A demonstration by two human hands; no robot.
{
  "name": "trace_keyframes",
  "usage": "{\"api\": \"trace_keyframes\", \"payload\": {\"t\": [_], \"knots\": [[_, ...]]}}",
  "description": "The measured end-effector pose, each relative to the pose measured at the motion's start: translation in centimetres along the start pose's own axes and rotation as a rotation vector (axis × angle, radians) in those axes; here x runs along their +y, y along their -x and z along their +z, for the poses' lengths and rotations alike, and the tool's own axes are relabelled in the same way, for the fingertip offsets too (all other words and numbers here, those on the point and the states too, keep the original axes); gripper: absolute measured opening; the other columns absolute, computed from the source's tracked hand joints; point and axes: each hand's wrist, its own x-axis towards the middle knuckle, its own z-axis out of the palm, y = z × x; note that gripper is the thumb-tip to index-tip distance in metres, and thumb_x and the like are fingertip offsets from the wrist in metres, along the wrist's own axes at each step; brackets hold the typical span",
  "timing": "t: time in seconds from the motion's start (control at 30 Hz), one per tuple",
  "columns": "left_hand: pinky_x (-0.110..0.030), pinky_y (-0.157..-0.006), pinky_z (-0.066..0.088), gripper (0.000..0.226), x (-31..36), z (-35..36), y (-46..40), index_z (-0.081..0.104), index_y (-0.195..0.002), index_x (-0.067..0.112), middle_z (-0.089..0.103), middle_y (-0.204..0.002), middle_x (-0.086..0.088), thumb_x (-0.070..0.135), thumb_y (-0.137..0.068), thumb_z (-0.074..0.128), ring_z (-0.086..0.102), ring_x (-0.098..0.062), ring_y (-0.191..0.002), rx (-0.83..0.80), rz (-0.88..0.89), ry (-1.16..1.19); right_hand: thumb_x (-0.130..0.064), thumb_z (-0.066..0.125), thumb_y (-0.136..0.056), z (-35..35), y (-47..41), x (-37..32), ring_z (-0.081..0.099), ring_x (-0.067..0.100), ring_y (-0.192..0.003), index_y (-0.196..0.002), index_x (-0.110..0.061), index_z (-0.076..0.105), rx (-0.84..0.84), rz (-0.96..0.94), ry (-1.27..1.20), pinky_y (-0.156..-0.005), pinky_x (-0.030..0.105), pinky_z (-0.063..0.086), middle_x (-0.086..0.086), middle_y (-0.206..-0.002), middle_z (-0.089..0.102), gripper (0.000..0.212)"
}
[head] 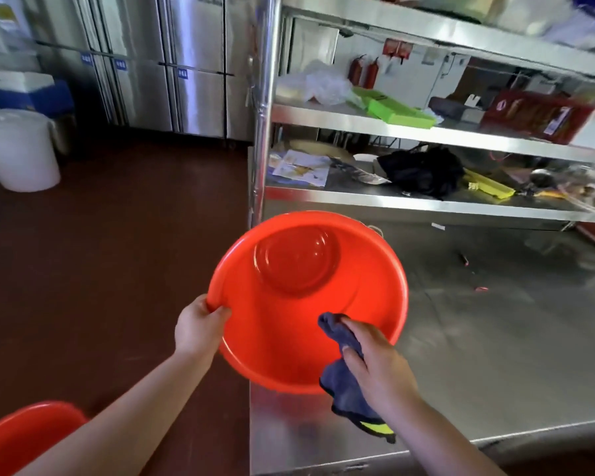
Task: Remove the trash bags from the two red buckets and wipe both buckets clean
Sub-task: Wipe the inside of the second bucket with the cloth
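A red bucket (308, 304) is tipped toward the camera so that its open mouth and bare inside show, with no bag in it; its round bottom appears as a darker disc in the upper part of the opening. It is held at the near left corner of a stainless steel table (495, 355), its lower rim overlapping the table's edge.

The left hand (198, 329) grips the bucket's left rim, fingers curled over the lip to the inside and the rest of the hand outside. The right hand (375, 365) reaches over the lower right rim and holds a dark blue cloth (340, 383) bunched under curled fingers, pressing its upper end against the inner wall. The rest of the cloth hangs out below the hand, ending in a yellow-green patch.

A second red bucket (24, 438) shows only in part at the lower left corner, on the dark red floor (117, 252).

Behind the table stands a steel shelf rack (426, 135). Its lower shelf carries printed papers (301, 168), a black bag (423, 171) and a yellow object; the shelf above holds green boxes (397, 111), crumpled clear plastic (323, 84) and a red carton (536, 115). At far left a white lidded tub (18, 149) stands on the floor by a blue crate (31, 94), with steel refrigerator doors (172, 63) along the back wall.
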Motion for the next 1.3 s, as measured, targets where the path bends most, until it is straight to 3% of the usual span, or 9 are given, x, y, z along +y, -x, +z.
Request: {"api": "trace_keyframes", "payload": {"t": [0.37, 0.53, 0.67, 0.77, 0.87, 0.97, 1.07, 1.2, 1.3], "knots": [[-0.043, -0.072, 0.055, 0.020, -2.4, 7.3, -0.6, 0.060, -0.076, 0.051, 0.067, -0.077, 0.005, 0.034, -0.066, 0.058, 0.065, -0.020, -0.076, 0.049, 0.058, -0.103, -0.025, 0.066, -0.080, 7.6, -6.7, 5.3, 0.058, 0.028, -0.110, -0.136, -0.021, 0.050, -0.153, -0.117, 0.302, -0.086, 0.034, 0.049, 0.007, -0.130, 0.054, 0.058], [-0.035, -0.074, 0.050, 0.032, -4.4, 7.8, -1.2, 0.056, -0.087, 0.040, 0.060, -0.086, 0.013, 0.009, -0.082, 0.066, 0.061, -0.019, -0.085, 0.085, 0.106, -0.062, -0.040, 0.037, -0.096, 14.7, -6.4, 6.6, 0.006, 0.025, -0.146, -0.151, -0.022, 0.013, -0.496, -0.157, 0.352, -0.116, 0.043, 0.001, 0.012, -0.159, 0.003, 0.063], [-0.021, -0.069, 0.043, 0.060, -6.4, 7.1, -1.4, 0.043, -0.120, 0.026, 0.055, -0.099, 0.011, 0.022, -0.068, 0.073, 0.055, -0.003, -0.089, 0.080, 0.047, -0.009, -0.044, 0.036, -0.096, 15.2, -6.4, 7.3, 0.016, 0.023, -0.143, -0.149, -0.026, 0.020, -0.445, -0.198, 0.368, -0.112, 0.040, 0.015, 0.007, -0.159, 0.010, 0.058], [-0.030, -0.079, 0.044, 0.047, -9.4, 7.6, -0.7, 0.042, -0.116, 0.020, 0.057, -0.108, -0.002, 0.016, -0.081, 0.073, 0.059, -0.021, -0.104, 0.056, -0.140, 0.110, -0.047, 0.036, -0.095, 14.3, -6.8, 7.6, 0.025, 0.028, -0.136, -0.146, -0.031, 0.030, -0.417, -0.211, 0.406, -0.107, 0.044, 0.022, 0.005, -0.157, 0.018, 0.053], [-0.038, -0.093, 0.046, 0.026, -11.6, 8.5, 0.3, 0.048, -0.119, 0.020, 0.062, -0.113, -0.007, 0.026, -0.094, 0.054, 0.061, -0.025, -0.107, -0.082, -0.239, 0.165, -0.056, 0.029, -0.095, 14.8, -6.5, 7.4, 0.006, 0.028, -0.143, -0.148, -0.037, 0.015, -0.470, -0.198, 0.466, -0.111, 0.048, 0.012, 0.004, -0.160, -0.001, 0.059], [-0.027, -0.074, 0.054, 0.031, -11.8, 8.4, -0.1, 0.044, -0.126, 0.020, 0.063, -0.111, -0.001, 0.028, -0.096, 0.047, 0.066, -0.012, -0.094, -0.146, -0.257, 0.307, -0.061, 0.017, -0.094, 16.0, -6.0, 6.9, -0.019, 0.026, -0.144, -0.149, -0.036, -0.006, -0.500, -0.155, 0.541, -0.113, 0.052, -0.010, 0.002, -0.159, -0.015, 0.065], [-0.033, -0.079, 0.054, 0.027, -11.9, 8.0, -0.5, 0.046, -0.124, 0.019, 0.064, -0.111, -0.005, 0.027, -0.098, 0.047, 0.065, -0.021, -0.100, -0.163, -0.279, 0.299, -0.059, 0.013, -0.092, 16.8, -4.3, 5.3, -0.008, 0.027, -0.146, -0.151, -0.032, -0.001, -0.489, -0.115, 0.526, -0.113, 0.052, -0.008, 0.005, -0.160, -0.006, 0.066], [-0.045, -0.095, 0.048, 0.023, -12.1, 7.4, -0.5, 0.051, -0.118, 0.022, 0.063, -0.105, 0.002, 0.029, -0.097, 0.050, 0.061, -0.022, -0.106, -0.151, -0.307, 0.186, -0.046, 0.031, -0.085, 17.3, -1.5, 2.4, 0.046, 0.026, -0.130, -0.138, -0.026, 0.048, -0.348, -0.097, 0.469, -0.106, 0.047, 0.037, 0.004, -0.143, 0.047, 0.059], [-0.047, -0.096, 0.048, 0.022, -12.0, 7.6, -0.6, 0.054, -0.116, 0.020, 0.065, -0.107, -0.002, 0.029, -0.096, 0.051, 0.062, -0.022, -0.103, -0.172, -0.283, 0.174, -0.043, 0.026, -0.092, 17.9, -3.0, 2.6, 0.022, 0.021, -0.144, -0.148, -0.031, 0.024, -0.337, -0.028, 0.367, -0.114, 0.044, 0.016, -0.004, -0.156, 0.023, 0.058]]}}
